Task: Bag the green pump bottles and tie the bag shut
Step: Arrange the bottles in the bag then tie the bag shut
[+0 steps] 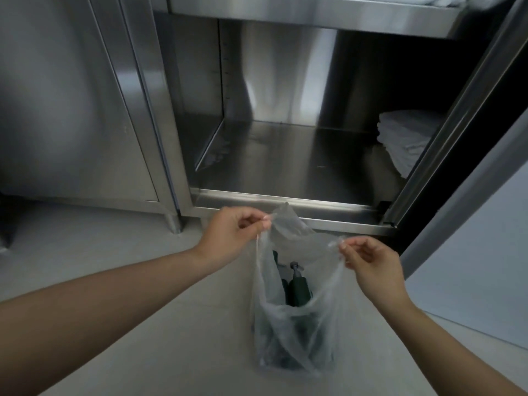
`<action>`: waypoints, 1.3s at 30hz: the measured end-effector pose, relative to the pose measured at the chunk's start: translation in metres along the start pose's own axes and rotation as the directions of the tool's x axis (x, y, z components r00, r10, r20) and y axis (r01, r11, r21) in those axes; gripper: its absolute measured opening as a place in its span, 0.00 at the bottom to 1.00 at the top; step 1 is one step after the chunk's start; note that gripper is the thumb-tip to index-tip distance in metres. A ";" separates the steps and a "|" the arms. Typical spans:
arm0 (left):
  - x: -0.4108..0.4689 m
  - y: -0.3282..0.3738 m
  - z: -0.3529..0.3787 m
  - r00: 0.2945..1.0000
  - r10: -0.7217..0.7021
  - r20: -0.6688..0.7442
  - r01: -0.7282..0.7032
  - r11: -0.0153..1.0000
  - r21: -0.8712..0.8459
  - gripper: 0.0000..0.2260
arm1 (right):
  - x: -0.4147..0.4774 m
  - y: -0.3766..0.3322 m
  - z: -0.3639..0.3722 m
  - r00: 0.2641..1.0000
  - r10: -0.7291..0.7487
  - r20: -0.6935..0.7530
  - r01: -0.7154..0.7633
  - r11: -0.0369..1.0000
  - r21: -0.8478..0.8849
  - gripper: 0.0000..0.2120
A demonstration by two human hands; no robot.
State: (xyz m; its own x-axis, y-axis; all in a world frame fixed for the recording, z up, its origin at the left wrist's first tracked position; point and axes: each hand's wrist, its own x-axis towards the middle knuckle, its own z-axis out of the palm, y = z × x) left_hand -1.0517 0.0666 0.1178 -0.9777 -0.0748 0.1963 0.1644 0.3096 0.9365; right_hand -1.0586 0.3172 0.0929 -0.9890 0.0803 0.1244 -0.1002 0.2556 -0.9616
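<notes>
A clear plastic bag (297,332) hangs low in the middle, in front of a steel cabinet. Dark green pump bottles (298,291) stand inside it, one grey pump head showing through the open mouth. My left hand (233,234) pinches the bag's upper left edge between thumb and fingers. My right hand (368,265) pinches the upper right edge. The two hands hold the mouth spread apart. The lower bottles are blurred behind the crumpled film.
An open stainless steel cabinet (285,195) stands just behind the bag, with a stack of folded white towels (403,141) at the right of its bottom shelf. Its open door (457,132) slants along the right. A shut steel door (68,110) fills the left. Pale floor (143,230) lies below.
</notes>
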 end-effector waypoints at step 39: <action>-0.018 -0.040 0.025 0.976 -0.011 0.219 0.004 1.000 0.031 0.11 | -0.014 0.020 0.077 0.982 0.024 0.187 -0.030 0.999 0.028 0.04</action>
State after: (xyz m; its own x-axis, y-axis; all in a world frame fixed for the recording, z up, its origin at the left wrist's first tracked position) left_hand -1.0441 0.0791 0.0697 -0.9843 0.1317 0.1176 0.1562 0.3386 0.9279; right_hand -1.0555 0.2470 0.0536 -0.9941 -0.0950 0.0531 -0.0734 0.2257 -0.9714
